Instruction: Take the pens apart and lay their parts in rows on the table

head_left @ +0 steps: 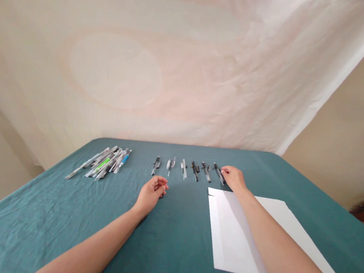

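Several pens lie in a row at the far side of the table, with small clips or caps close beside most of them. My right hand [234,177] is pinched closed just right of the rightmost pen [219,173]; whatever is between the fingertips is too small to make out. Nearer to me, in front of the row's left part, my left hand [152,193] hovers low over the cloth with fingers loosely curled and nothing seen in it. Above it are a dark pen [156,166] and a pale, clear one [170,166].
A loose pile of pens [105,163], some with green or blue parts, lies at the far left. White paper sheets [239,239] are under my right forearm. The green tablecloth [170,240] reaches a pale hanging sheet [190,67] behind.
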{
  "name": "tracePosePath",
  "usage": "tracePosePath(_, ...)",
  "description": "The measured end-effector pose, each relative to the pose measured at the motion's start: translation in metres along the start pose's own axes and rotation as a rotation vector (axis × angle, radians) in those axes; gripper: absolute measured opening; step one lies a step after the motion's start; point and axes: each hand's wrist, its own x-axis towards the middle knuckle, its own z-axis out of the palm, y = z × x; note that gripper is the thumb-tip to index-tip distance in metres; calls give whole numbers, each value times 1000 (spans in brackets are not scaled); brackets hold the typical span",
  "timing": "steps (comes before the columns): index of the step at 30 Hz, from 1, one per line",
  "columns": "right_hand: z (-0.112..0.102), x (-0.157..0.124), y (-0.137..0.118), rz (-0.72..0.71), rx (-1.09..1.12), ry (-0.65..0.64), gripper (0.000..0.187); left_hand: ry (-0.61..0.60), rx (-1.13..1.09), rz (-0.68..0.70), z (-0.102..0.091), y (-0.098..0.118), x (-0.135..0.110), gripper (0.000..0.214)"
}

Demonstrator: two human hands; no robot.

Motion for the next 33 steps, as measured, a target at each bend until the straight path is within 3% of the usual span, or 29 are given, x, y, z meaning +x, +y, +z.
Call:
tracePosePath(18,-9,-15,-13,-189,77,-11,29,-6,22,-7,1,4,-1,19)
tracePosePath(33,-7,-12,-4,-251,109,-22,32,-14,25,-2,1,4,-1,18)
